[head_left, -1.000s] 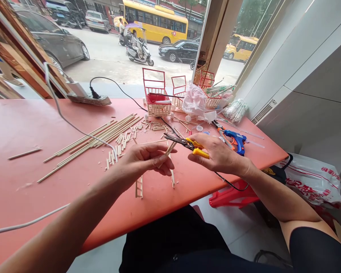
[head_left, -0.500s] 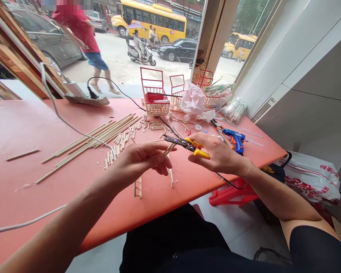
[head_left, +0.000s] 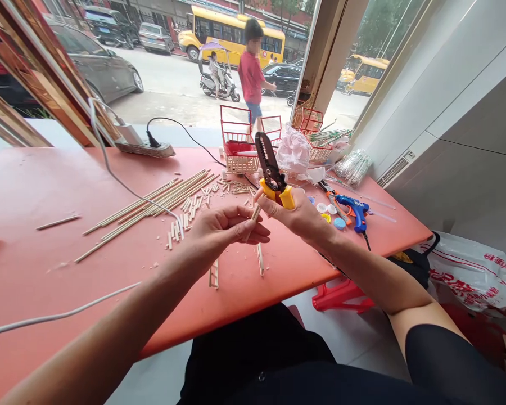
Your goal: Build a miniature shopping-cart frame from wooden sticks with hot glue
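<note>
Between the thumb and fingers of my left hand is a short wooden stick. My right hand is wrapped round the yellow handles of a pair of wire strippers, whose dark jaws point up, clear of the stick. My right fingertips are at the stick's upper end. Below the hands, a small ladder-like stick frame and another stick piece rest on the table, partly hidden by my left hand. Long sticks and many short cut pieces lie farther left.
On the orange-red table stand a small stick-built cart and a crumpled plastic bag. A blue glue gun, orange-handled pliers and bottle caps lie right. A white cable crosses the left side.
The wire strippers have swung from pointing left at the stick to pointing upward. My right fingertips have come to the stick. Outside, a person in red has moved right.
</note>
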Demonstrator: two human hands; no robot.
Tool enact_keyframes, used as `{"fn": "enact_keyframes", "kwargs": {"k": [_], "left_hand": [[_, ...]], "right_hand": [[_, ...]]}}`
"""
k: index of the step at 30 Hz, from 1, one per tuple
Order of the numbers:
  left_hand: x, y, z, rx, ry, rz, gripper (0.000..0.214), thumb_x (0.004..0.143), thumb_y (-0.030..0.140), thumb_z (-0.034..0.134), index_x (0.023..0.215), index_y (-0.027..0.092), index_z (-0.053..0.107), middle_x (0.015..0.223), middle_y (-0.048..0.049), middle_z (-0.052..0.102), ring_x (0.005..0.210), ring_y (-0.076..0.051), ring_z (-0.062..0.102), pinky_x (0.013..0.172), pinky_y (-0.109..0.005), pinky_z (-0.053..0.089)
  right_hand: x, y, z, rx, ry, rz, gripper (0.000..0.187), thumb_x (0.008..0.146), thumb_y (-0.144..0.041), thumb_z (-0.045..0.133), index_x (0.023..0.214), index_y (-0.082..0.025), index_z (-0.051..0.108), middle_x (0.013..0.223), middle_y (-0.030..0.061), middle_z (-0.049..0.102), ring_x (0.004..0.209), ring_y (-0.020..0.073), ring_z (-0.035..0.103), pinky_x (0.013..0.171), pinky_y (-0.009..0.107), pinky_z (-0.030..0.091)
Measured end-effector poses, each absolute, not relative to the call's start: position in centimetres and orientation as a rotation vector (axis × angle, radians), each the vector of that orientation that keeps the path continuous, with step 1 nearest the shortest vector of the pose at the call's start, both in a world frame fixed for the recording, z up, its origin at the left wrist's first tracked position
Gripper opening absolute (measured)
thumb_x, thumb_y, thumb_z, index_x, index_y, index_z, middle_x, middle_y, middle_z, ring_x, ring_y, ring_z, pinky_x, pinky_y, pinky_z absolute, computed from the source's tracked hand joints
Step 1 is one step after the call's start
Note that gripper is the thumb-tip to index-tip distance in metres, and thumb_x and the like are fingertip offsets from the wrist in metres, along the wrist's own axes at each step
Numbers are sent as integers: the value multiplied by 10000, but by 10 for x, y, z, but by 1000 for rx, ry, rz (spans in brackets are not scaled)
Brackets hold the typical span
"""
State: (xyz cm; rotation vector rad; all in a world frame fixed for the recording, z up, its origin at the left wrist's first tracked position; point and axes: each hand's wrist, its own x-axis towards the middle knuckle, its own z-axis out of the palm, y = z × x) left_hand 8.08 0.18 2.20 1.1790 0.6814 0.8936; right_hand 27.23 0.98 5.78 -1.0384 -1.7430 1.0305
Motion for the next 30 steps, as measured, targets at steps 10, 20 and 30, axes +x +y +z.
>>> {"fn": "enact_keyframes", "kwargs": {"k": [10,20,30], "left_hand": [[78,3,22,1174,600,911,388,879,433,797,1133,145,741,1095,-154,813,1059,-297,776,1028,-462,588],[71,3,30,1331,540,810,577,897,395,790,1375,177,552,1225,-194,770,1218,-315,710,1070,-480,549],[85,-5,26,1446,667,959,376,872,374,801,1048,226,503,957,-89,838,974,-269,798,927,-435,607]], "right_hand": [[265,24,50,-988,-1576,1112,405,801,-552,788,865,-198,602,761,-35,537,712,122,504,674,287,431],[282,29,51,-938,-1494,1182,422,792,-556,819,826,-199,598,708,-42,549,629,96,532,599,265,432],[278,29,46,-965,-1471,1270,448,775,-583,819,841,-191,615,676,-42,561,622,104,530,596,268,435]]}}
